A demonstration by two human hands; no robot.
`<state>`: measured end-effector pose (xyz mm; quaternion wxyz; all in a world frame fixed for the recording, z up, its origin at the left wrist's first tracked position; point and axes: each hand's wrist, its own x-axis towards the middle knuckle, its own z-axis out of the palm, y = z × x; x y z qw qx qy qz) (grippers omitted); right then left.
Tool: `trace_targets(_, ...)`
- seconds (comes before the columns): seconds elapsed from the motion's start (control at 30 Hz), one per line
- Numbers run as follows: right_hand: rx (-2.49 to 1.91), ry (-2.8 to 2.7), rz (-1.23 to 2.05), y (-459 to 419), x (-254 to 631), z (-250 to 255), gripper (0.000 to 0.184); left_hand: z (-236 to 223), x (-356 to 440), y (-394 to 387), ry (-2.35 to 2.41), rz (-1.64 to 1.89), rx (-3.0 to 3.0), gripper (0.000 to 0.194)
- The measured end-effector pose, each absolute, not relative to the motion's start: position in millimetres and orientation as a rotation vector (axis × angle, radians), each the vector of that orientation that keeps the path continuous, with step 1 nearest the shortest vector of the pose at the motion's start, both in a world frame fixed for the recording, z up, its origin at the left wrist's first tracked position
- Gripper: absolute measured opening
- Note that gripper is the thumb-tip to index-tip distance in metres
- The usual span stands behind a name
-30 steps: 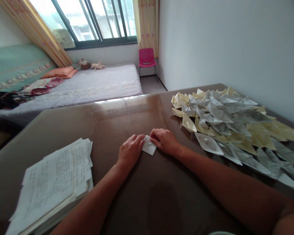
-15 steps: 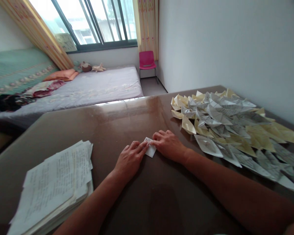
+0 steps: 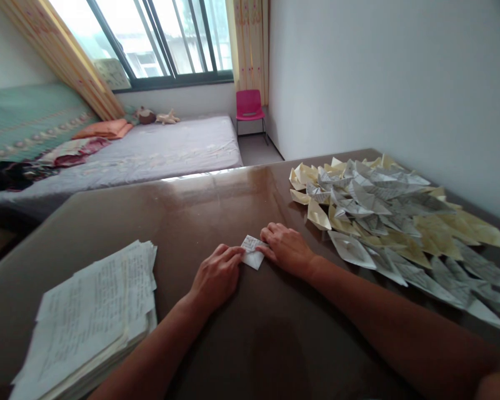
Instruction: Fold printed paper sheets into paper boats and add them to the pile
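A small folded paper square [image 3: 254,259] with writing on it lies on the brown table, one corner pointing toward me. My left hand [image 3: 220,271] is closed at its left corner, fingertips pressing the paper's edge. At the right corner, my right hand [image 3: 286,249] grips the paper between thumb and fingers. Right of that hand, many folded paper boats [image 3: 364,200], white and yellowish, are heaped together. To the left of my left forearm stands a stack of handwritten paper sheets [image 3: 94,311].
The brown table [image 3: 183,216] has a glossy top. Past its far edge are a bed [image 3: 191,144] with an orange folded cloth [image 3: 104,129] and soft toys, and a pink chair [image 3: 249,104]. A white wall [image 3: 379,78] runs along the right.
The left fingers pressed across the paper's middle, then drew back to its left corner. The right fingers also shifted outward to the right corner. The camera view tilted up slightly.
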<state>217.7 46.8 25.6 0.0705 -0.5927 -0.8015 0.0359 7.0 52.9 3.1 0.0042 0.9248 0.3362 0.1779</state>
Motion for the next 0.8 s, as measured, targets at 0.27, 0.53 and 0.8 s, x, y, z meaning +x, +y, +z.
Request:
trace_targets(0.27, -1.747, -2.238, 0.397, 53.5, 217.1, 14.3, 0.018, 3.5, 12.8, 52.6, 1.08, 0.6, 2.698, 0.016)
trace_targets(0.53, -1.839, -2.208, 0.604, 56.5, 216.0, 20.3, 0.02, 0.1, 14.0, 56.4, 1.196, 0.55, 2.622, 0.017)
trace_targets(0.8, -1.354, -2.178, 0.631, 59.1, 219.6, 11.1, 0.002, -2.9, 11.0, 65.6, 1.309, 0.613, 2.283, 0.044)
